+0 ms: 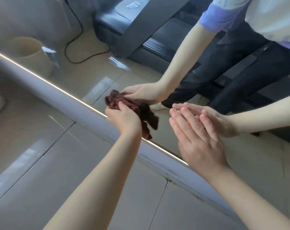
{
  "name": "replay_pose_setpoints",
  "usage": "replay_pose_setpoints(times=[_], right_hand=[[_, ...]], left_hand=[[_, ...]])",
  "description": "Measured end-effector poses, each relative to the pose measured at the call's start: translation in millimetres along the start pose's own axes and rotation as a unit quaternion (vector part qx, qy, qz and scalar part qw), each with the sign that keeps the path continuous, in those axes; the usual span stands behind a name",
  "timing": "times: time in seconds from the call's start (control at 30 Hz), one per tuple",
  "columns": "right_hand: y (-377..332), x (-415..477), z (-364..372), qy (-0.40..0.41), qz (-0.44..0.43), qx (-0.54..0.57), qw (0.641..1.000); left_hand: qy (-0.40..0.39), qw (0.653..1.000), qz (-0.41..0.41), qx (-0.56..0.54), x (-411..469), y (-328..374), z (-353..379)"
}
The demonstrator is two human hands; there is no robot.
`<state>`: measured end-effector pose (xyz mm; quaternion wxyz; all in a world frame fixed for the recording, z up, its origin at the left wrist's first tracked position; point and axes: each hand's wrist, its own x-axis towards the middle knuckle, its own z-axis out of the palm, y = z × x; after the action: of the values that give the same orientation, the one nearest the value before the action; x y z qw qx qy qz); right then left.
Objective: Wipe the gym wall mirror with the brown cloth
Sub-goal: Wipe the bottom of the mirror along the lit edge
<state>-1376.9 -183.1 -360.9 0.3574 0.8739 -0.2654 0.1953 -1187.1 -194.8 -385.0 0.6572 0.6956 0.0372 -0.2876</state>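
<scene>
You get soft, even daylight with only faint shadows. A bright strip [58, 88] glows along the lower edge of the mirror [84, 67], pale glare streaks the glossy floor [41, 171], and the hanging end of the brown cloth [146, 113] is motion-blurred

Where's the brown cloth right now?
In the head view, the brown cloth is bunched in the left hand, near the middle, against the mirror by its lower edge.
</scene>
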Motion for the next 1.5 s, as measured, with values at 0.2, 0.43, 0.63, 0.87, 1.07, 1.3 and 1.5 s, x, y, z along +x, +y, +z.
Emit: replay_pose_setpoints(times=[0.2, 0.43, 0.63, 0.87, 1.07, 1.3, 1.5], right_hand=[[2.4, -0.3, -0.6, -0.012, -0.012, -0.022, 1.0], [-1.2, 4.0, -3.3, -0.026, -0.012, -0.001, 1.0], [-12.8, 29.0, -6.1, -0.004, 0.014, 0.039, 0.999], [-18.2, 74.9, -0.9, 0.046, 0.025, 0.041, 0.998], [-5.2, 75.1, -7.1, 0.053, -0.013, 0.023, 0.998], [13.6, 71.9, -14.0, 0.057, -0.037, -0.017, 0.998], [18.7, 73.3, -15.3, 0.068, -0.052, -0.017, 0.996]], left_hand=[[-0.07, 0.991, 0.116, 0.008, -19.0, 15.1, -12.4], [-0.008, 0.993, 0.114, 0.003, 35.0, 34.1, -14.8], [-0.024, 0.984, 0.175, 0.007, 10.3, 40.7, -12.7], [-0.077, 0.974, 0.211, 0.02, -6.7, 41.6, -21.2], [-0.036, 0.986, 0.163, 0.008, 24.6, 47.6, -20.9], [-0.141, 0.881, 0.45, 0.036, -30.7, 46.6, -20.6], [-0.047, 0.946, 0.316, -0.05, 4.5, 76.0, -14.8]])
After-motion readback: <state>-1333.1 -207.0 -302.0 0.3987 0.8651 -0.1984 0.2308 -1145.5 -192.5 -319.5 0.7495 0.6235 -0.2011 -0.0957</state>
